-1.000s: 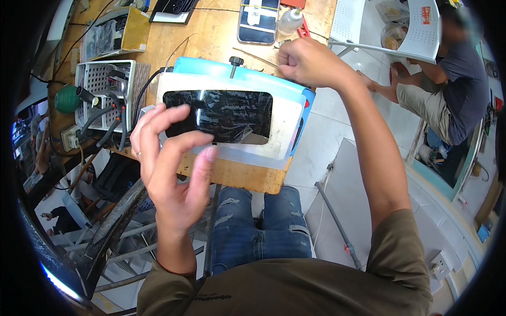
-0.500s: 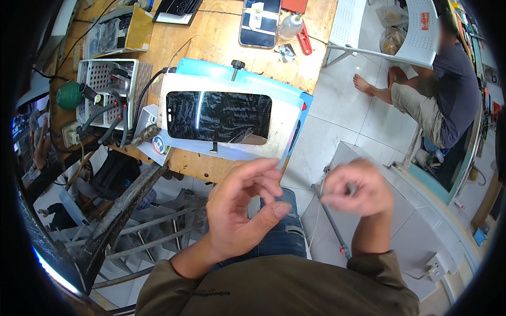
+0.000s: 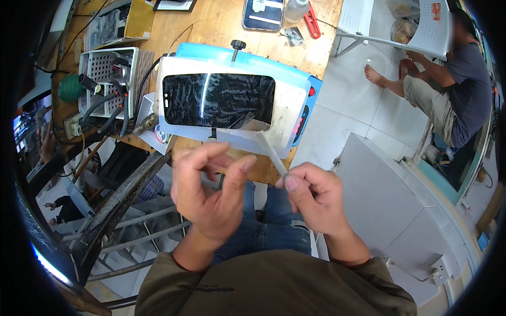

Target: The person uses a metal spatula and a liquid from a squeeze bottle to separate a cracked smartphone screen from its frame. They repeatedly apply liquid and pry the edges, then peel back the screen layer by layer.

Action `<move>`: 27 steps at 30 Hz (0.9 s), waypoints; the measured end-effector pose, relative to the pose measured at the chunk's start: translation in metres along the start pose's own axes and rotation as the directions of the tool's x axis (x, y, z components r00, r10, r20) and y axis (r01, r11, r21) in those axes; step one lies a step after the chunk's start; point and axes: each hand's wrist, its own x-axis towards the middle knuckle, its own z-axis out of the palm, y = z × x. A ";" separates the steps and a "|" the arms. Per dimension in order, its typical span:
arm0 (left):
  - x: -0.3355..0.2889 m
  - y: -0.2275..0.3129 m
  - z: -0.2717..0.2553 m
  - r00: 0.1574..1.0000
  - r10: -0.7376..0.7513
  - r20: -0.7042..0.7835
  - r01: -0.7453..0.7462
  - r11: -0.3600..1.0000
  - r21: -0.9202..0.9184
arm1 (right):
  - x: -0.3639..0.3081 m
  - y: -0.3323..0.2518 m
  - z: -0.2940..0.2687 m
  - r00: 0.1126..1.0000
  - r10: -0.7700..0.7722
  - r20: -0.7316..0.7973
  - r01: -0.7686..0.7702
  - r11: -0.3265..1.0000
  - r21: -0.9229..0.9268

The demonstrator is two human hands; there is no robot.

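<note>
A black phone screen (image 3: 219, 100) with streaks and a broken lower right corner lies on a pale flat pad (image 3: 289, 113) over a blue machine (image 3: 200, 51). My right hand (image 3: 316, 196) pinches the lower end of a thin, whitish-grey flat blade (image 3: 272, 154). The blade's tip points up and left, close to the broken corner; I cannot tell if it touches. My left hand (image 3: 208, 187) is off the table's near edge, thumb and fingers apart and curved, with nothing seen in it.
A white basket of pliers (image 3: 108, 84) stands left, beside a green ball (image 3: 68, 90). At the back lie another phone (image 3: 262, 13), a bottle (image 3: 296, 9) and a red-handled tool (image 3: 312, 21). A black knob (image 3: 238, 45) juts from the machine. Another person (image 3: 458, 89) sits right.
My right hand has moved left and up toward the screen, and the blade in it now shows clearly. My left hand has shifted left and slightly down. The view has shifted a little.
</note>
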 end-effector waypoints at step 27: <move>0.048 -0.021 -0.004 0.913 0.316 0.259 -0.401 0.814 0.420 | 0.009 0.007 0.022 0.991 0.009 -0.130 -0.008 1.000 0.009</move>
